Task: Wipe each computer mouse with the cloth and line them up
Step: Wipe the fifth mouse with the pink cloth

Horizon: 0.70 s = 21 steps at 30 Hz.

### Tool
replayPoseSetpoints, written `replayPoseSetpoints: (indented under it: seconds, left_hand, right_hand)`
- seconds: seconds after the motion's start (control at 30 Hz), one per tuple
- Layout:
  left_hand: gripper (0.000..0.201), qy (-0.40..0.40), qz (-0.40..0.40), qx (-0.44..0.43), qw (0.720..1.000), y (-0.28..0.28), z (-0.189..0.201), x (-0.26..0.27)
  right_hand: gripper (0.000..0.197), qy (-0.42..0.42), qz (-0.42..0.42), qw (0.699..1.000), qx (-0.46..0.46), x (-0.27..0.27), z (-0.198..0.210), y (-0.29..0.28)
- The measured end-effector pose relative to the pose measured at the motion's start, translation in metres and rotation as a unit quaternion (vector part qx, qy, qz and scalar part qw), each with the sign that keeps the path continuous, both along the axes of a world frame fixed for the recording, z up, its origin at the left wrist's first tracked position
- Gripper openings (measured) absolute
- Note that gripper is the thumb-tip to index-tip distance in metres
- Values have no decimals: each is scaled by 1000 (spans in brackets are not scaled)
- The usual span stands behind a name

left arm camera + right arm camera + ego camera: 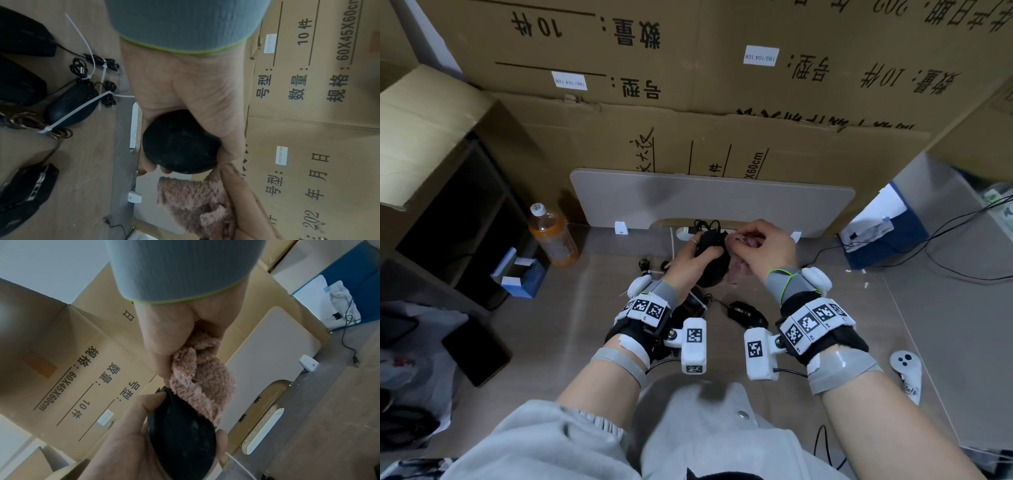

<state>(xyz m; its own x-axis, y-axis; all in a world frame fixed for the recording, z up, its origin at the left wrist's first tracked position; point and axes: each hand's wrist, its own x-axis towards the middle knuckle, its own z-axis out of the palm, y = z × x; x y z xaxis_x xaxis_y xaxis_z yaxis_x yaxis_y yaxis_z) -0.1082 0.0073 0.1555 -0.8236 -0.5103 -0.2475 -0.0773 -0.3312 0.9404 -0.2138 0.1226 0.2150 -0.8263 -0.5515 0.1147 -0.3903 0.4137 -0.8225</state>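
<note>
A black mouse point(710, 255) is gripped above the desk point(585, 315) by the left hand point(690, 258); the pink cloth point(197, 378), bunched in the right hand point(760, 245), is pressed against it. Three more mice point(72, 105) on the desk are shown only by the left wrist view.

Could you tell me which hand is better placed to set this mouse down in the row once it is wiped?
Probably the left: the left hand already grips the mouse, while the right hand is occupied pinching the cloth.
</note>
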Motion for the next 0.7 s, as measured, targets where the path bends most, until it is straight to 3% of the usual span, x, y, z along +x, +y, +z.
replayPoseSetpoints:
  seconds: [0.17,0.23,0.33,0.47,0.7]
  left_hand:
    - [30,-3,-3,-56,998,2,-1,1]
    - [26,3,-13,-86,996,2,1,1]
    - [31,0,-15,-115,993,4,-2,2]
    - [34,-16,-10,-66,998,1,-9,4]
    - [30,-7,0,-23,1000,1,-2,1]
  right_hand:
    - [15,-37,36,997,-59,8,5,-3]
    - [21,-32,59,997,-31,10,3,-4]
    - [14,10,44,999,26,8,0,-5]
    - [17,37,8,993,109,-1,2,4]
    - [10,9,-10,999,34,4,2,3]
